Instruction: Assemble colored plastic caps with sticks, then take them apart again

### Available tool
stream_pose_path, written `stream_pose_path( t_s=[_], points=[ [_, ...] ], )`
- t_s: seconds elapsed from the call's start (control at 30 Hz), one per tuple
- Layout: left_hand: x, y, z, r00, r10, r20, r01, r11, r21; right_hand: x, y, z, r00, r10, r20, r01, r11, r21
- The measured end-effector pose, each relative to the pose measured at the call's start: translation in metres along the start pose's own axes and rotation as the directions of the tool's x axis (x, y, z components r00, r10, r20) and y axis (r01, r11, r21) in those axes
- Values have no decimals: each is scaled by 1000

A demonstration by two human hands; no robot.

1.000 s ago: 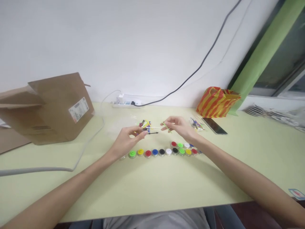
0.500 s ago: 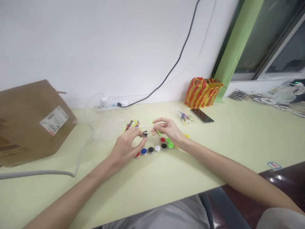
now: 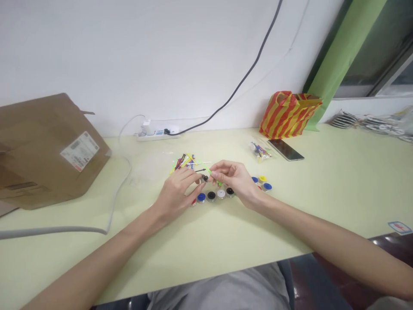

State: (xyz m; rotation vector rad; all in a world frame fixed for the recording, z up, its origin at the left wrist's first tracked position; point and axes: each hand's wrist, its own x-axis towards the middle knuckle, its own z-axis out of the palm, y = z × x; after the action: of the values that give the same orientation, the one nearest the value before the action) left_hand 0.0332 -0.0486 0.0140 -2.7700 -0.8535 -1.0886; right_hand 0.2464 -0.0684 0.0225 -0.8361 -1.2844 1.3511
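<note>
My left hand (image 3: 177, 189) is closed in a pinch around a small black plastic piece (image 3: 205, 178), whose exact kind I cannot make out. Just to its right, my right hand (image 3: 237, 181) grips a thin bright green plastic stick (image 3: 204, 165) between thumb and fingers. The hands are close together, and the stick comes near the black piece; whether they touch is unclear. Below them runs a row of small round clear pieces with coloured tops, among them a blue one (image 3: 201, 197) and a white one (image 3: 221, 193). Several coloured plastic sticks (image 3: 183, 161) lie heaped beyond my left hand.
A cardboard box (image 3: 41, 150) and a grey cable (image 3: 109, 219) occupy the left. Against the wall is a power strip (image 3: 158, 133). Back right are a small clear bag of coloured pieces (image 3: 260, 151), a phone (image 3: 286, 150) and a striped bag (image 3: 288, 115).
My hands have come closer together, bringing the green stick nearer the black piece. The view has shifted slightly, and blue and yellow round pieces now show right of my right hand.
</note>
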Motion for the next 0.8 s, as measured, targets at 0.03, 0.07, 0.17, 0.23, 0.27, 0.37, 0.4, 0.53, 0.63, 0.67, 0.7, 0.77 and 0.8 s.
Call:
stream_pose_path(
  t_s=[0.03,0.07,0.17,0.23,0.27,0.37,0.4,0.53,0.63,0.67,0.7,0.77,0.8],
  points=[
    [0,1,0,1000,-3,-12,3,1000,-8,0,0,-1,1000,7,4,-7,1000,12],
    [0,1,0,1000,-5,-25,5,1000,-14,-1,0,-1,1000,13,13,-14,1000,24],
    [0,1,0,998,0,-56,-1,1000,-26,-3,0,-1,996,41,80,-44,998,35],
    [0,1,0,998,11,-58,-12,999,-32,-4,-1,0,992,46,116,-49,999,23],
    [0,1,1,998,15,-56,-17,999,-32,-3,-1,0,992,39,121,-40,999,9],
    [-1,1,0,998,11,-66,-12,1000,-23,0,-4,-4,998,-32,61,37,996,-86],
    [-1,0,-1,997,1,-73,-2,1000,-19,2,-4,-8,997,-72,28,75,984,-159],
    [-1,-3,-5,996,-59,-72,58,998,-14,12,-2,-30,957,-288,21,241,755,-610],
    [-1,-7,-8,991,-107,-81,107,994,0,23,1,-41,929,-355,104,287,511,-810],
    [-1,-9,-9,988,-120,-97,121,993,5,28,2,-42,928,-352,122,289,473,-833],
    [-1,-12,-10,985,-130,-115,132,991,9,35,2,-41,930,-341,139,292,452,-843],
    [0,-16,-12,976,-154,-154,158,987,15,51,2,-35,932,-313,183,313,439,-842],
    [0,-18,-13,971,-166,-170,172,985,17,61,3,-31,929,-302,212,333,438,-835]
  ],
)
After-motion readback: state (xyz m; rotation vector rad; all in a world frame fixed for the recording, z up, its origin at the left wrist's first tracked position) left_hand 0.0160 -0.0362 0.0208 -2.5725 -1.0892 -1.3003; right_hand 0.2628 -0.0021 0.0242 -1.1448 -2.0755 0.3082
